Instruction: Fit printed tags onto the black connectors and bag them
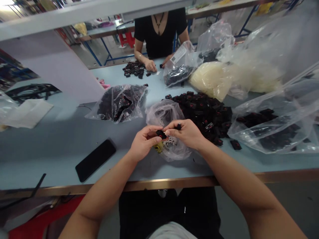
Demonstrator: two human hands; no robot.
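Observation:
My left hand (143, 142) and my right hand (187, 132) meet above the near part of the light blue table (59, 142). Both are closed in a pinch on a small black plastic part (161, 133) held between the fingertips. A second small black piece (178, 126) shows at the knuckles of my right hand. Just beneath the hands lies a crumpled clear plastic bag (164, 114). A heap of the same black parts with red marks (204, 111) lies loose on the table, right of and behind my hands.
A black phone (95, 159) lies flat at the near left. Clear bags of black parts (119, 103) (274, 122) (179, 68) and a bag of pale material (219, 78) stand around. Across the table another person (159, 30) handles a small pile of black parts (134, 69).

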